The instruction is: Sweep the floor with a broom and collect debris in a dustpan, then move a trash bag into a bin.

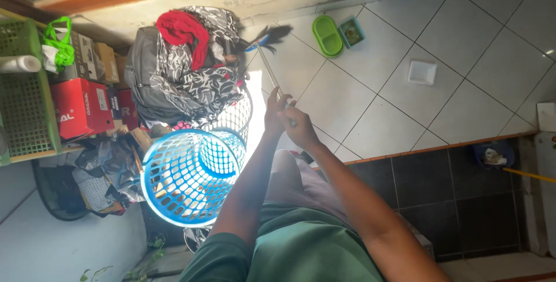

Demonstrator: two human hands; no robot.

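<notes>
Green-shirted torso point(289, 247) fills the lower centre of the frame. Left of centre stands a blue perforated plastic laundry basket point(188, 178). Both hands, left hand point(274, 114) and right hand point(300, 128), are clenched around a thin metal-handled broom point(272, 73), its dark bristles point(272, 36) on the white tiled floor point(463, 56) at upper centre. Judged best: short strokes, bristles kept flat.

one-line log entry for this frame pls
left hand: grips broom handle | right hand: grips same handle | broom head: on white tiles by laundry pile | blue basket: beside arms
</notes>
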